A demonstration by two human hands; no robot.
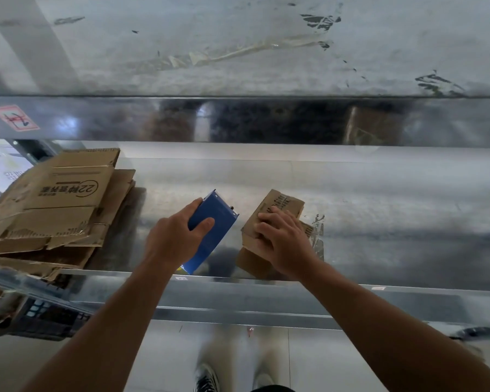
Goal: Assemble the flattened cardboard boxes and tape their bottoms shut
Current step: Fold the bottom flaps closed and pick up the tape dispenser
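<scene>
My left hand (178, 236) grips a blue tape dispenser (214, 230), thumb across its top face, just above the shiny metal table (379, 210). To its right my right hand (283, 240) holds a small flattened cardboard box (277, 207), fingers curled over its near end; the box lies tilted on the table close to the front edge. A pile of larger flattened cardboard boxes (60, 205) with printed lettering sits at the table's left end, apart from both hands.
A raised metal ledge (238, 120) runs along the back of the table, with a scuffed grey surface (238, 43) beyond it bearing a strip of stray tape (238, 52). A dark crate (46, 318) stands below the table on the left. My shoes (210, 377) show on the tiled floor.
</scene>
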